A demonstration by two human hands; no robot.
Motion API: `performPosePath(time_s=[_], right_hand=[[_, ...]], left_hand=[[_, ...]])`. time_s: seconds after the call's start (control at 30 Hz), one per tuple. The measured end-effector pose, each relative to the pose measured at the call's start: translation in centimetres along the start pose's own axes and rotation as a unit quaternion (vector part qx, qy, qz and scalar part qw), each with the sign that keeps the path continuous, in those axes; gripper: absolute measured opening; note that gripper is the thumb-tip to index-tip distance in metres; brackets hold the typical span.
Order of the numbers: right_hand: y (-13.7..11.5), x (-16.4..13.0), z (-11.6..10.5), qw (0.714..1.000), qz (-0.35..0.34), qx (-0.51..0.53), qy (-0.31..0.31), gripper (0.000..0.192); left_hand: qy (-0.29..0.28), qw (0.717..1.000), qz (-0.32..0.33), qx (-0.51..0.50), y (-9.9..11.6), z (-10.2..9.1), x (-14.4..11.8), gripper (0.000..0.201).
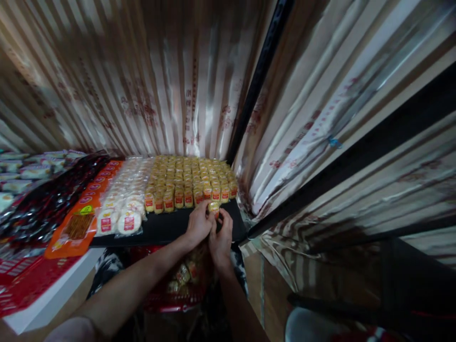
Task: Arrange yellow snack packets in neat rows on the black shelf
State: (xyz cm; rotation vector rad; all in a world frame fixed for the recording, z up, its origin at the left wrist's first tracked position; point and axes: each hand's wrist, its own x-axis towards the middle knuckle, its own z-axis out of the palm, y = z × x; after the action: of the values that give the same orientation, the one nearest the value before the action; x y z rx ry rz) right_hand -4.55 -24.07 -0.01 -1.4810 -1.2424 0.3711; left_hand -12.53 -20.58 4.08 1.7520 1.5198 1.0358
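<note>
Faced tall, pale, pleated curtains (199,95) printed with reddish motifs and writing, and split at the corner by a dark pole (260,80). Worked at a black tabletop (167,221), both forearms stretched over its near edge. Had below it, partly hidden under the arms, a red container (171,308) with yellow-wrapped packets (183,274) inside. Looked across, from the left, at a pile of dark, glossy packs (46,199), then an orange bag (71,232) with a clear window, then overlapping clear packs of round white pieces (117,216).

Fronted, directly ahead, close-set rows of small yellow packets (188,180) — upright along the near side, red labels turned outward. Brought the left hand (198,221) and right hand (221,237) together just before the right part of those rows, thumbs close to each other. Pinched a single yellow packet (213,207) between the fingertips of both hands — each grip nearly closed, parted only by about the packet's own width. Held it at the front row, above the tabletop's near part; could not be told, in the dim light, whether touching the packets behind.
</note>
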Motion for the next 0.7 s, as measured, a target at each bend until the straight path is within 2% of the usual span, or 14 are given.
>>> performPosePath(time_s=[0.1, 0.3, 0.47, 0.7], right_hand=[[1.0, 1.0, -0.1, 0.999, -0.004, -0.004, 0.040, 0.043], [3.4, 3.3, -0.6, 0.999, 0.016, -0.001, 0.033, 0.050], [4.7, 4.5, -1.2, 0.999, 0.044, -0.003, 0.010, 0.052], [5.6, 5.0, -1.5, 0.998, 0.065, -0.015, -0.007, 0.052]], left_hand=[[0.008, 1.000, 0.016, 0.015, 2.0, 2.1, 2.7, 0.025], [-0.035, 0.998, -0.002, 0.056, 4.1, 5.6, 6.2, 0.029], [-0.045, 0.994, 0.004, 0.100, 4.1, 7.2, 7.0, 0.033], [-0.089, 0.981, 0.060, 0.160, 3.5, 8.1, 7.3, 0.031]])
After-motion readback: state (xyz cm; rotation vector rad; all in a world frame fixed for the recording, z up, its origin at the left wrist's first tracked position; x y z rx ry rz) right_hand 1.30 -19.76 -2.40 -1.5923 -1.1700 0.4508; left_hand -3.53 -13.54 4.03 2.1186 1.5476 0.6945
